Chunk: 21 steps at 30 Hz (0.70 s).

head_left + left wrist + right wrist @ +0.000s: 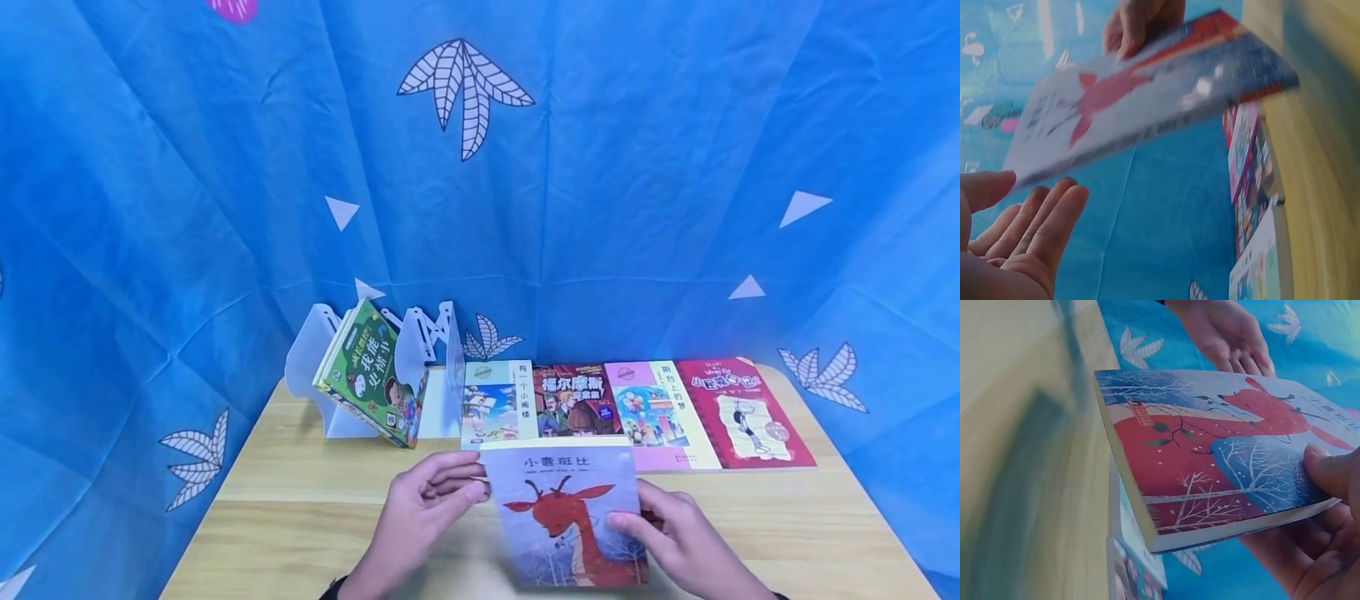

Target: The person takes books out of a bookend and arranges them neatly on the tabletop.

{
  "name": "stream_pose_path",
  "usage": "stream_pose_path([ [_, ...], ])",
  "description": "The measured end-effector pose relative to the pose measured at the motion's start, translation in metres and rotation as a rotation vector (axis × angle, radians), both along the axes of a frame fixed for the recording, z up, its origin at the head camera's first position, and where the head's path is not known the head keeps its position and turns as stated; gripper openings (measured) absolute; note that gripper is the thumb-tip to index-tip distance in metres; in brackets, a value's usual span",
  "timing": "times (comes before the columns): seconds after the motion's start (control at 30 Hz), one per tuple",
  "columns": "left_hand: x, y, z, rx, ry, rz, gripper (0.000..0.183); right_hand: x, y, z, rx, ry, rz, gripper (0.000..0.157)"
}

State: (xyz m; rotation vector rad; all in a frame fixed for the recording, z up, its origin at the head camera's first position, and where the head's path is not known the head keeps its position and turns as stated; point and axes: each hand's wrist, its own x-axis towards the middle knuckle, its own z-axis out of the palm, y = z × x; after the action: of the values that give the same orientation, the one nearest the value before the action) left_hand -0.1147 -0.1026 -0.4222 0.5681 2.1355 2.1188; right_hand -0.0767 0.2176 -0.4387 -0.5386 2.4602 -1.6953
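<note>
A deer picture book point(562, 517) with a red deer on a pale violet-blue cover is held up above the table. My right hand point(671, 533) grips its right edge, thumb on the front cover and fingers behind. In the right wrist view the book point(1210, 444) shows its white page edges, with the right thumb point(1329, 469) pressing the cover. By the book's upper left corner is my left hand point(427, 512), its thumb and fingers apart. The left wrist view shows the left fingers point(1054, 225) extended below the book's spine; whether the thumb touches the corner I cannot tell.
At the back left a white bookend rack point(307, 358) holds a leaning green book point(367, 375). Several books lie in a row to its right, among them a red one point(750, 417) at the far end. Blue patterned cloth point(600, 208) hangs behind the wooden table point(300, 517).
</note>
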Motion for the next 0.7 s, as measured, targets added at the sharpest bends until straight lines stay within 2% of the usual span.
stream_pose_path([
  [0.1,-0.006,-0.012,0.000,0.025,0.059,0.006,0.034,0.002,0.014,0.004,0.061,-0.015,-0.091,0.031],
  [0.17,-0.009,-0.021,0.000,0.014,0.068,0.056,0.034,0.003,0.023,0.007,0.105,-0.057,-0.169,0.035],
  [0.3,-0.018,-0.038,0.003,-0.008,0.048,0.209,0.036,0.005,0.042,0.014,0.189,-0.124,-0.304,0.041],
  [0.37,-0.022,-0.047,0.003,0.002,0.053,0.294,0.038,0.007,0.052,0.017,0.228,-0.121,-0.342,0.042],
  [0.53,-0.032,-0.068,0.001,0.084,0.067,0.528,0.042,0.011,0.078,0.019,0.266,-0.093,-0.377,0.039],
  [0.7,-0.045,-0.088,-0.003,0.138,0.074,0.721,0.046,0.015,0.101,0.017,0.278,-0.155,-0.398,0.045],
])
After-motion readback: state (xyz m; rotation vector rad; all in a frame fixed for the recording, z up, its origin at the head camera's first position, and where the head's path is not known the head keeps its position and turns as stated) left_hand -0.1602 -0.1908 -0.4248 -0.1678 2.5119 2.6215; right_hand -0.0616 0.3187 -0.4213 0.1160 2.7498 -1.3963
